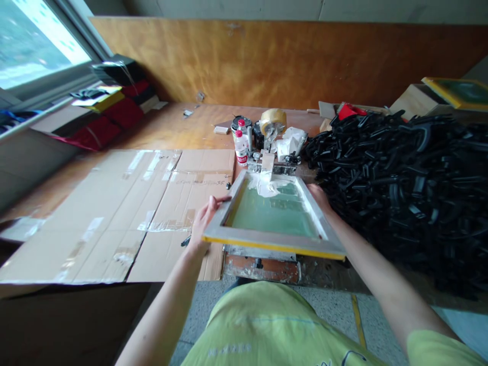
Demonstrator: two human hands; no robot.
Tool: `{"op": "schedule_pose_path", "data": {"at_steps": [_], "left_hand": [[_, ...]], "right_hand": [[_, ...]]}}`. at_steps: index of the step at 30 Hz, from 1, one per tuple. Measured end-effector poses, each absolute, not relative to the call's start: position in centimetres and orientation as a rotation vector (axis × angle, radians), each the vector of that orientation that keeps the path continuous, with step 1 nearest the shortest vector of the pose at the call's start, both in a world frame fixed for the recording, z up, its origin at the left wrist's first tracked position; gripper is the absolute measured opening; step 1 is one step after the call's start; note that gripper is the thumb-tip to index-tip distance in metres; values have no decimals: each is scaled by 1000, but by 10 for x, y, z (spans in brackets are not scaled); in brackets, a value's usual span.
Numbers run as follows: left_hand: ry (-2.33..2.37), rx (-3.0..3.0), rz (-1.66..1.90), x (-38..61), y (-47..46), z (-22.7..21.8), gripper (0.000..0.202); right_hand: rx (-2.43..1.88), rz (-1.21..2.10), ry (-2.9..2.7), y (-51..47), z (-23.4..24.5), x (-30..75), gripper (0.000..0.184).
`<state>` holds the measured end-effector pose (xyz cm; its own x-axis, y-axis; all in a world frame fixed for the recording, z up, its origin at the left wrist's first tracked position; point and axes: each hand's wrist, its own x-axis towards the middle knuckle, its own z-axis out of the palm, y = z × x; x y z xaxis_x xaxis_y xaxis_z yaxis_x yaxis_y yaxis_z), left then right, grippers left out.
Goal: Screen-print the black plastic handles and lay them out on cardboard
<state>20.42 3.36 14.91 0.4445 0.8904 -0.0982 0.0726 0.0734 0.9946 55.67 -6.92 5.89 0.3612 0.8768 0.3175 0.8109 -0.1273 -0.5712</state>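
A screen-printing frame (267, 240) with green mesh and a smear of white ink at its far end is tilted up toward me above a small printing stand (263, 267). My left hand (204, 218) grips the frame's left rail, thumb on top. On the right rail, my right hand (319, 198) holds the frame's outer edge, its fingers partly hidden behind the rail.
A big heap of black plastic parts (404, 188) fills the right side of the table. Flattened cardboard (125, 213) covers the left. Behind the frame stand two red-capped bottles (240, 147), a tape roll (273, 121) and crumpled white rags (290, 141). Red and black items (114, 109) lie by the window.
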Motion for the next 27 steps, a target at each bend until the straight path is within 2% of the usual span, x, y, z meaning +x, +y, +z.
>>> {"op": "schedule_pose_path", "data": {"at_steps": [3,6,7,10,12,16,20,24,27], "left_hand": [[1027,1280,553,186,18,100,66],[1062,1265,528,184,14,54,82],[1080,1267,534,185,14,42,83],[1119,1274,532,186,17,19,78],[1116,1279,525,186,17,15,74],[1096,1277,529,185,15,16,68],[1103,1270,536,186,13,20,67],[1114,1270,535,185,14,23,69],[1109,1263,539,185,13,25,69]], "right_hand": [[-1967,-45,-1398,-41,82,566,30],[-1951,-138,-1588,8,103,535,53],[-1973,-128,-1674,24,107,521,53],[-2087,-15,-1878,49,105,489,27],[-2118,71,-1966,44,95,479,13],[-1915,96,-2174,1,80,479,17],[-1655,175,-2385,-26,88,488,17],[-1711,205,-2297,-20,94,488,7],[-1763,63,-2196,-24,83,480,14]]}}
